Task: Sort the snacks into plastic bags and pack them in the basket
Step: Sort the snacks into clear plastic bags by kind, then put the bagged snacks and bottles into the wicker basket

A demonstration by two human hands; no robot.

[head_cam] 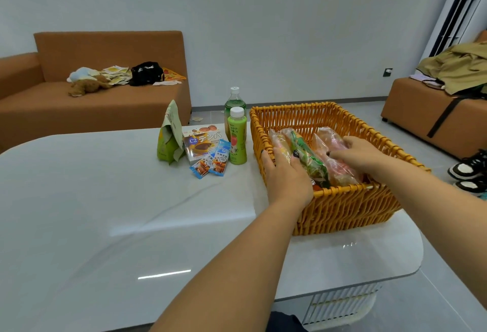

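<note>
Snack bags [308,152] of clear, crinkled plastic lie side by side inside the basket [342,200], their long axes running from its near rim toward its far wall. The left hand [286,173] lies over the near-left corner of the basket, fingers curved over the leftmost bag of orange-yellow snacks and touching the green-packed bag beside it; whether it truly grips them cannot be told. The right hand [361,154] reaches over the basket's right rim, fingers bent down onto the pink bag [334,144] at the right side of the pile, pressing or holding it.

That basket is square-cornered, woven of glossy orange-yellow wicker with upright ribs, and stands on a smooth white table [105,200]. Just left of the basket stands a green juice bottle [238,136] with a white cap, labelled "HPP", and behind it a clear green-tinted bottle [234,102]. Further left lies a flat box [203,142] printed "C2" with Japanese characters, two small blue sachets [213,163] resting against it, then a pale green pouch [170,136] standing upright.
</note>
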